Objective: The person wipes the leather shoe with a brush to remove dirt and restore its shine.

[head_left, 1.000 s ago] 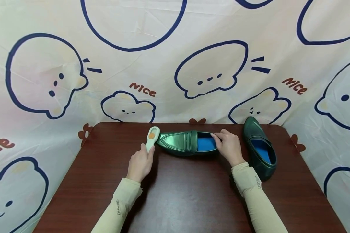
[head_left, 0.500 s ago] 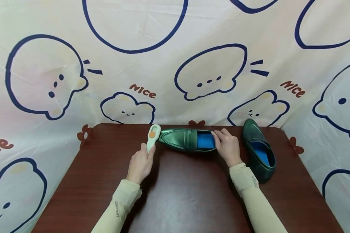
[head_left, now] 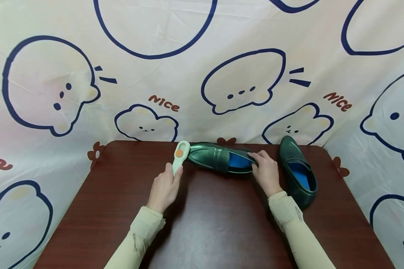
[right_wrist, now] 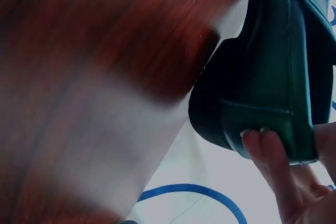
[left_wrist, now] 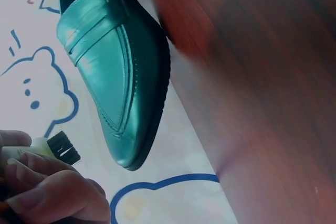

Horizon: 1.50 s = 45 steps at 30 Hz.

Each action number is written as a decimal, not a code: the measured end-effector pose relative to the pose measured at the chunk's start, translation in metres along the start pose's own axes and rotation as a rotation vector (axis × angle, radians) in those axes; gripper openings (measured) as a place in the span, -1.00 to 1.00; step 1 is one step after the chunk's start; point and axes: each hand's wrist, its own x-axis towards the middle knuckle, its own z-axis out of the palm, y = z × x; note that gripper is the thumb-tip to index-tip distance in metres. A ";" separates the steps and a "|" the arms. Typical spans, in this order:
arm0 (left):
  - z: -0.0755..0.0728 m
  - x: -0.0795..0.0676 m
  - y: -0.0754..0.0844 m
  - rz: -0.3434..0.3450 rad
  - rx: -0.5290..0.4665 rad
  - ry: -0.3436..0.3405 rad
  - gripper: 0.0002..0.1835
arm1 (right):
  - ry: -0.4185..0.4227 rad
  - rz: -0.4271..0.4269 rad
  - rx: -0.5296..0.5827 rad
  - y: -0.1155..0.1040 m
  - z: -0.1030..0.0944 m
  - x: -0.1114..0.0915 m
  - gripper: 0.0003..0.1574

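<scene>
My left hand point(head_left: 163, 189) grips a small brush by its pale green handle point(head_left: 177, 166), which has an orange dot near its looped end. Short dark bristles point(left_wrist: 63, 147) show in the left wrist view, a little apart from the shoe's toe. A shiny green loafer point(head_left: 207, 155) with a blue insole lies crosswise at the back of the table, toe to the left. My right hand point(head_left: 267, 175) pinches its heel, thumb inside the opening and fingers on the outside, as the right wrist view shows around the heel point(right_wrist: 257, 121).
A matching green loafer point(head_left: 289, 149) stands right of my right hand, toe toward the back. The brown table point(head_left: 215, 224) ends just behind the held shoe, where a pale cartoon-print cloth point(head_left: 188, 82) hangs.
The held loafer has tilted and turned, its toe farther back and slightly rightward, its heel a bit nearer me. My left hand has shifted slightly right with the brush.
</scene>
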 end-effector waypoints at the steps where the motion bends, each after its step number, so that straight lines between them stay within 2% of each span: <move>1: 0.000 -0.001 0.001 0.006 -0.003 -0.004 -0.53 | -0.009 0.020 -0.004 -0.001 -0.001 -0.001 -0.52; 4: 0.001 -0.003 0.005 0.021 -0.009 -0.016 -0.54 | -0.056 0.113 -0.001 -0.001 -0.002 -0.002 -0.48; 6: 0.002 -0.004 0.007 0.026 -0.013 -0.021 -0.54 | -0.108 0.206 0.025 0.000 -0.003 -0.003 -0.42; 11: 0.004 -0.008 0.011 0.030 -0.016 -0.042 -0.52 | -0.329 0.436 0.107 0.001 -0.004 -0.003 -0.25; 14: 0.006 -0.010 0.013 0.035 -0.019 -0.053 -0.52 | -0.435 0.485 0.176 0.002 -0.003 -0.004 -0.27; 16: 0.007 -0.011 0.015 0.040 -0.021 -0.051 -0.53 | -0.450 0.483 0.213 0.002 0.000 -0.005 -0.30; 19: 0.008 -0.012 0.017 0.055 -0.020 -0.048 -0.55 | -0.393 0.429 0.173 0.001 0.004 -0.007 -0.28; 23: 0.009 -0.014 0.022 0.081 -0.017 -0.039 -0.57 | -0.254 0.309 0.095 -0.008 0.007 -0.004 -0.14; 27: 0.008 -0.014 0.028 0.099 -0.040 -0.036 -0.58 | -0.111 0.219 0.124 -0.022 0.009 0.000 -0.04; 33: 0.010 -0.015 0.042 0.149 -0.095 -0.031 -0.59 | 0.049 0.164 0.196 -0.036 0.013 0.002 -0.09; 39: 0.013 -0.012 0.063 0.208 -0.169 -0.028 -0.60 | 0.185 0.122 0.199 -0.042 0.015 0.005 -0.17; 45: 0.025 -0.016 0.085 0.234 -0.278 -0.090 -0.63 | 0.244 0.089 0.147 -0.049 0.015 0.005 -0.19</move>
